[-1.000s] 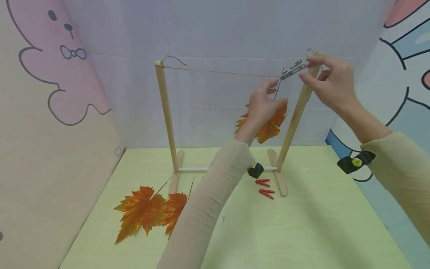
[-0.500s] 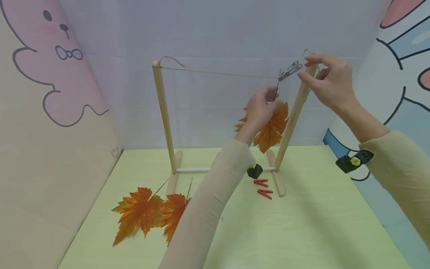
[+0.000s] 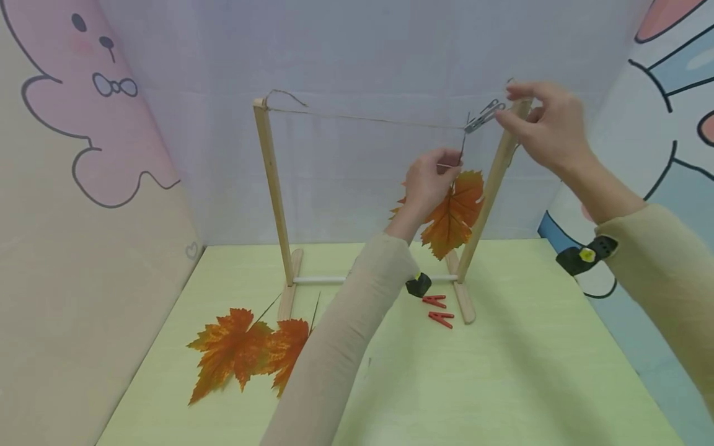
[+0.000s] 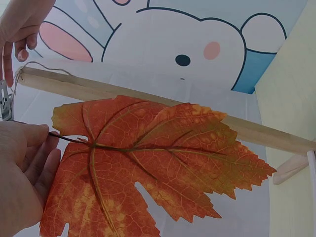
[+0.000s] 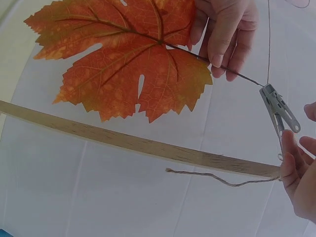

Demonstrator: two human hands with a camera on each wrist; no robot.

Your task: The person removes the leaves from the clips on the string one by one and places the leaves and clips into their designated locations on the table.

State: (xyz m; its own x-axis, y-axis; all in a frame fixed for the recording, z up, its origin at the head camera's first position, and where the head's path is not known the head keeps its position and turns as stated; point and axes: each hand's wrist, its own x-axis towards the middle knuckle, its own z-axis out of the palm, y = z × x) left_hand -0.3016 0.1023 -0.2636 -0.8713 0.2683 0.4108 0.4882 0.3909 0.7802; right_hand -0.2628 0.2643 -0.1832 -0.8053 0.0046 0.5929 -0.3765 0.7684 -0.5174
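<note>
My left hand (image 3: 432, 179) pinches the dark stem of an orange maple leaf (image 5: 143, 54), whose blade hangs below the fingers in the head view. A silver metal clothespin (image 5: 276, 106) is clamped where the stem's upper end meets the thin twine (image 3: 368, 119). Around the clothespin's handle end is my right hand (image 3: 552, 124), thumb and forefinger spread apart with a gap between them. The left wrist view shows the leaf (image 4: 143, 153) face on, with the clothespin (image 4: 6, 101) partly cut off at the left edge.
The twine runs between two wooden posts (image 3: 273, 192) joined by a white bar (image 3: 320, 280). Two more maple leaves (image 3: 231, 347) lie at the table's left, partly behind my left sleeve. Two red clothespins (image 3: 440, 319) lie by the right foot (image 3: 464, 300) of the frame.
My left hand has slid down from near the clothespin to lower on the stem, and the leaf hangs slightly lower. My right hand stays beside the clothespin with finger and thumb apart.
</note>
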